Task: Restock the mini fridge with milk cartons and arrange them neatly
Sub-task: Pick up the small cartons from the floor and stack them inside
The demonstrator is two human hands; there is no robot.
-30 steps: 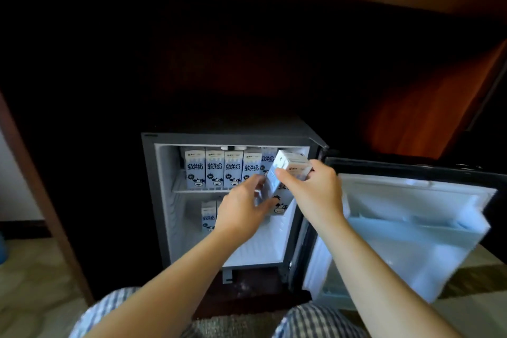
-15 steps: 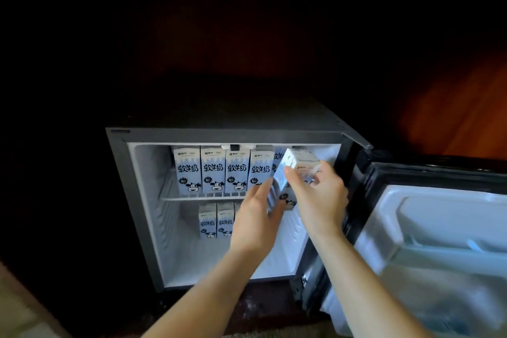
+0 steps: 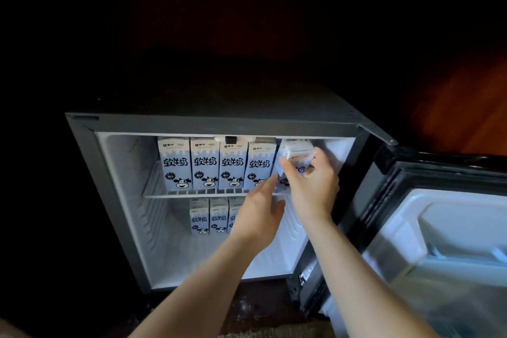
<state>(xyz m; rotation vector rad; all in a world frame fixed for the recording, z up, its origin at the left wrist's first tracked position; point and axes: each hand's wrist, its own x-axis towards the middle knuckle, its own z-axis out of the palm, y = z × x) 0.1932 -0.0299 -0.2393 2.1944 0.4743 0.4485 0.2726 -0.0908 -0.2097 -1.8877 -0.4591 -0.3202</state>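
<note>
White plastic lines the open door (image 3: 444, 241) of the mini fridge (image 3: 82, 173), which stands out at the right, nearest to the viewer. Two bare forearms reach in from below. The left hand (image 3: 260, 217) has its fingers straight and holds nothing; its fingertips come up to the lower corner of a milk carton (image 3: 300, 153), and I cannot tell if they touch. The right hand (image 3: 312, 189) grips this carton, thumb on the front, fingers curled round the far side. The carton is tilted, at the right end of the upper wire shelf (image 3: 192, 192), just beside a row of four upright cartons (image 3: 204, 164). Deeper and lower, three more cartons (image 3: 210, 217) stand on the fridge floor.
</note>
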